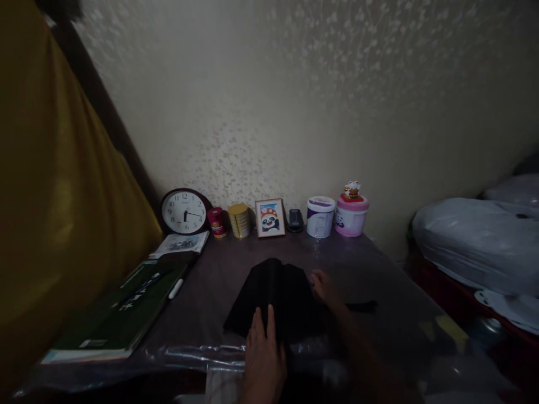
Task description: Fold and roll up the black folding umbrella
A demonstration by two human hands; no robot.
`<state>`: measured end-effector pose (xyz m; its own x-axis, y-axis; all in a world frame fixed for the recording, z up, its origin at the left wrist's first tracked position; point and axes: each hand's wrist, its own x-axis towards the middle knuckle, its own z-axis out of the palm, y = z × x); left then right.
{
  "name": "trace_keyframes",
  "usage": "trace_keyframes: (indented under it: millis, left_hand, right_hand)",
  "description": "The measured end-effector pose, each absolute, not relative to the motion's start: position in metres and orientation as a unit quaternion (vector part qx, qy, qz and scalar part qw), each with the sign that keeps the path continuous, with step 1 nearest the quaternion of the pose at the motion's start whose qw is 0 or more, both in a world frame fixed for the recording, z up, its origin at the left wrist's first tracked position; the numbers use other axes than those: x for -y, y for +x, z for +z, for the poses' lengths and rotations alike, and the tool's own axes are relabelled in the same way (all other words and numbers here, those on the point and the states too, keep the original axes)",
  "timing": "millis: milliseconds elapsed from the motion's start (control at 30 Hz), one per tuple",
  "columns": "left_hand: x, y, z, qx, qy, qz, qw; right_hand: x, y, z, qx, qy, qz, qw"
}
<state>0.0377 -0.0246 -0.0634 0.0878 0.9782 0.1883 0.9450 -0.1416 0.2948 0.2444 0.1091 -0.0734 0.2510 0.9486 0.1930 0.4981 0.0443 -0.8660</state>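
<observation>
In the head view, a folded black cloth lies near the front of the worktop. The left hand rests on its near edge, fingers straight and slightly spread. The right hand is curled at the cloth's right side (whether it pinches the fabric, I cannot tell). A dark strap extends beyond the right forearm. Behind, a framed panda picture stands between a yellow canister and a dark device.
</observation>
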Motion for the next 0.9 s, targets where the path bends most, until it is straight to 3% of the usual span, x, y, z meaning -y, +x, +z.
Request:
trace_keyframes:
  millis: [533, 900]
  left_hand:
    - [0.023, 0.037, -0.063, -0.652, 0.739, 0.163, 0.049]
    - [0.025, 0.036, -0.058, -0.650, 0.736, 0.172, 0.074]
  right_hand:
    - [-0.089, 0.230, -0.053, 0.527, -0.631, 0.306, 0.479]
    - [-0.094, 0.223, -0.052, 0.515, -0.634, 0.369, 0.443]
